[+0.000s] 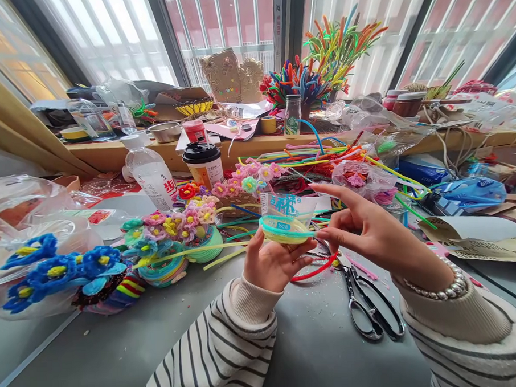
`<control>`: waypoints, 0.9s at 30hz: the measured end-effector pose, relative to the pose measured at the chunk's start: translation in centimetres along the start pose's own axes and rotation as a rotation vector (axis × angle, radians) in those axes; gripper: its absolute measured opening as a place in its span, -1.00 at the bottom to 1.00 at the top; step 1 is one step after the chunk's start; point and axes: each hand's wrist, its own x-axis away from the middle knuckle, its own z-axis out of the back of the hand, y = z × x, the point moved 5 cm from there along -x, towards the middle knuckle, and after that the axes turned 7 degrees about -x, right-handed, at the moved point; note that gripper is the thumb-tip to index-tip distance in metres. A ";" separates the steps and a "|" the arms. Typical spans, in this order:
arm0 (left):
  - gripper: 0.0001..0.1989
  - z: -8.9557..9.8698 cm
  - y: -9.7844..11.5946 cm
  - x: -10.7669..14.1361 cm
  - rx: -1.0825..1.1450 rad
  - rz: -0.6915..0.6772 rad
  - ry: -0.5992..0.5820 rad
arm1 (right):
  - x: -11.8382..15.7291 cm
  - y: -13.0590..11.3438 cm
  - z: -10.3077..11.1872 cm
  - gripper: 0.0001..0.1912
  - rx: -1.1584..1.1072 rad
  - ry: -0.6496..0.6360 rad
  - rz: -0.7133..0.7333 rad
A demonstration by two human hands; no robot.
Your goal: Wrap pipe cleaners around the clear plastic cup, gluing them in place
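Note:
My left hand (272, 264) holds a small clear plastic cup (293, 206) with blue print from below, fingers curled round its lower part. Yellow pipe cleaner (285, 237) is wound about the cup's base. Just above the yellow runs a teal pipe cleaner (268, 227), circling the cup. At the cup's right side, my right hand (362, 223) pinches the teal pipe cleaner between thumb and fingers, its index finger stretched out above. Below the hands a red pipe cleaner (315, 274) curves over the table, near black-handled scissors (368, 308).
Pipe-cleaner flower pots (161, 269) and blue flowers (56, 271) stand at left. Behind are a water bottle (148, 170), a lidded paper cup (203, 164) and piled loose pipe cleaners (308, 163). The cluttered windowsill (243, 148) holds a glass bottle (293, 116). A cardboard sheet (478, 238) lies right.

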 end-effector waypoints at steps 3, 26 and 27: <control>-0.36 0.0 -0.1 0.0 0.021 0.032 -0.021 | -0.3 0.3 -0.2 -0.42 -0.057 -0.049 -0.014; -0.46 -0.1 -0.2 -0.2 -0.084 -0.025 0.045 | -0.2 0.8 0.4 -0.64 -0.037 -0.114 0.023; -0.45 -0.2 -0.2 -0.1 -0.091 -0.035 0.001 | 0.1 0.3 0.4 -0.67 -0.017 -0.118 0.050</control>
